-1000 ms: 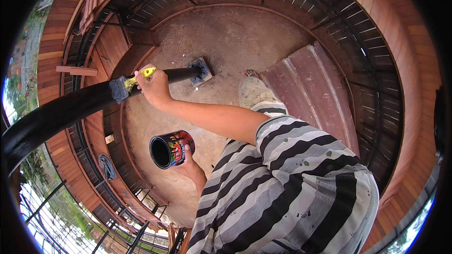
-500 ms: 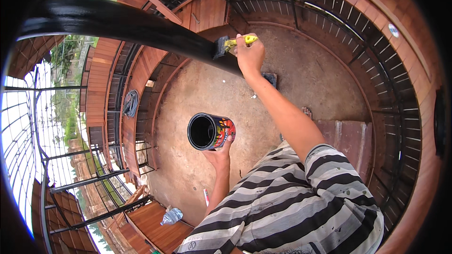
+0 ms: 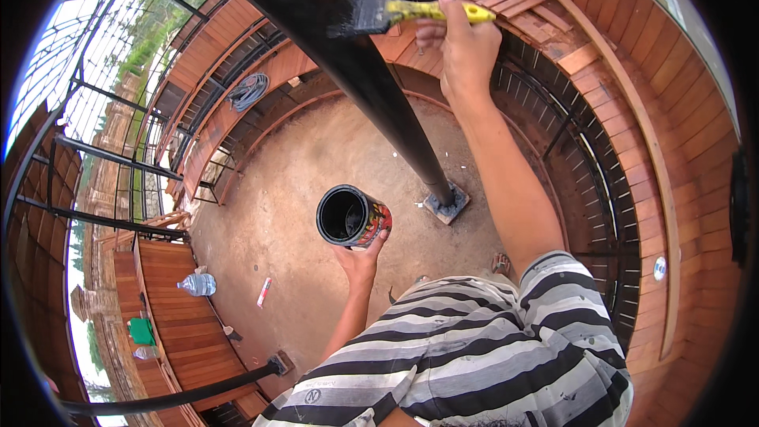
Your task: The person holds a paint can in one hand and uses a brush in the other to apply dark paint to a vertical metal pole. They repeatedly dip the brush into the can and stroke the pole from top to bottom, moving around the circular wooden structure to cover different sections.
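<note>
Paintbrush (image 3: 419, 10) at far centre: yellow handle dark-smeared, bristles coated dark, tips against the glossy black pole (image 3: 379, 99). Right hand (image 3: 468, 47) closed around the handle. Left hand (image 3: 361, 262) grips the paint can (image 3: 375, 220), nearer and left of the pole: round rim, dark interior, multicoloured label; can and pole apart. Pole foot meets a square base plate (image 3: 447, 205). Concrete floor (image 3: 277, 166) stretches left from the can; curved wooden bench (image 3: 207, 130) edges it on the far left.

We see a circled letter (image 3: 312, 396) on the striped shirt (image 3: 443, 336), faint lettering (image 3: 320, 384) just above it, and a multicoloured label (image 3: 375, 223) on the can (image 3: 353, 217), its print too small for us to read.
</note>
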Tool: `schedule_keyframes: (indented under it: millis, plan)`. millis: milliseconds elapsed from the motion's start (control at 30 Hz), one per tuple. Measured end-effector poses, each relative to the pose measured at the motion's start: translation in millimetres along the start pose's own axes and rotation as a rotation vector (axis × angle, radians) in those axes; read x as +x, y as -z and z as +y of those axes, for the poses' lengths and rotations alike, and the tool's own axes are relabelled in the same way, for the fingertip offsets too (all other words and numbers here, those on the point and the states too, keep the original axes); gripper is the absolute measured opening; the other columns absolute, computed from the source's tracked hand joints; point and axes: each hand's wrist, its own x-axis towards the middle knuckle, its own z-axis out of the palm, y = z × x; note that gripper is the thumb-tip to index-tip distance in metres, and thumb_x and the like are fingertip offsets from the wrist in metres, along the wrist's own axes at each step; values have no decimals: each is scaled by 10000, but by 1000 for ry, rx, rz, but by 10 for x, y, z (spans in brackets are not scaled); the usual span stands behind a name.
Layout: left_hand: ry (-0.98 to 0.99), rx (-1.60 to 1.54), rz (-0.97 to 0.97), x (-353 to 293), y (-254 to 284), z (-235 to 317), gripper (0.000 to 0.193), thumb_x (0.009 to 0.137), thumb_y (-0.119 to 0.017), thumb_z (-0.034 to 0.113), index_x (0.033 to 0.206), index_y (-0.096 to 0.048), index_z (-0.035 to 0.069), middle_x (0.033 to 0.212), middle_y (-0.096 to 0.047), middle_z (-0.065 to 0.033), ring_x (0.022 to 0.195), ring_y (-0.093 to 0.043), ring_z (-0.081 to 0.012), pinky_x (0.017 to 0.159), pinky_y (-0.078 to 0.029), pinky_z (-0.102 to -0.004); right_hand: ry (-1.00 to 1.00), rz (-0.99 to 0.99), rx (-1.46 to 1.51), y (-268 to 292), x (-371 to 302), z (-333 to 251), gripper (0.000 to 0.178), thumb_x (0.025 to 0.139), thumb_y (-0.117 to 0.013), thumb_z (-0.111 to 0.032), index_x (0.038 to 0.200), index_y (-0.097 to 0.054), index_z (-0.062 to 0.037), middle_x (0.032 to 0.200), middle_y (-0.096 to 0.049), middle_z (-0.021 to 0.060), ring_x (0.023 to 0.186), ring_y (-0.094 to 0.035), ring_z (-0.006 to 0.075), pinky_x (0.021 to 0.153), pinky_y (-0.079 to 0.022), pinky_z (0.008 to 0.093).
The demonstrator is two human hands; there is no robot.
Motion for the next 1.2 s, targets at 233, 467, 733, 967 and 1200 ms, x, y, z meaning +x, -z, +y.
schedule_keyframes:
  millis: [233, 467, 733, 967, 1200]
  plan:
    - [203, 99, 128, -567, -519, 426, 1133, 678, -1064, 282, 1552, -403, -4, 1482, -588, -205, 1361, -605, -320, 1156, -488, -440, -147, 34, -961, 2217, -1002, 1346, 295, 1051, -759, -272, 960, -725, 7, 732, -744, 115, 579, -707, 164, 506, -532, 313]
    - [71, 85, 276, -975, -603, 810, 1171, 678, -1058, 282, 1562, -342, 6, 1506, -550, -201, 1411, -575, -322, 1194, -471, -455, -42, -184, -485, 232, 152, -111, 251, 1056, -738, -226, 935, -731, -7, 675, -681, 56, 515, -610, 92, 447, -441, 266]
    - [-18, -37, 427, -1230, -257, 648, 1167, 676, -1070, 299, 1570, -375, 15, 1510, -581, -197, 1432, -577, -311, 1209, -461, -457, 166, -213, 168, -1347, 947, -1235, 324, 1044, -772, -251, 1083, -743, 69, 883, -775, 135, 710, -731, 162, 646, -568, 254]
    - [22, 16, 409, -1402, 119, 492, 1141, 693, -1038, 338, 1560, -380, -7, 1453, -600, -202, 1376, -613, -316, 1166, -492, -443, -279, 11, -11, 633, -77, 449, 515, 1041, -786, -394, 1219, -698, 81, 1094, -775, 179, 901, -721, 189, 838, -582, 309]
    - [51, 35, 430, -1913, 502, 416, 1149, 688, -1037, 333, 1582, -404, -15, 1481, -589, -208, 1413, -586, -312, 1206, -466, -453, -443, 220, -633, 2104, -874, 1172, 539, 1044, -772, -407, 1052, -759, 131, 851, -790, 149, 684, -749, 183, 584, -574, 268]
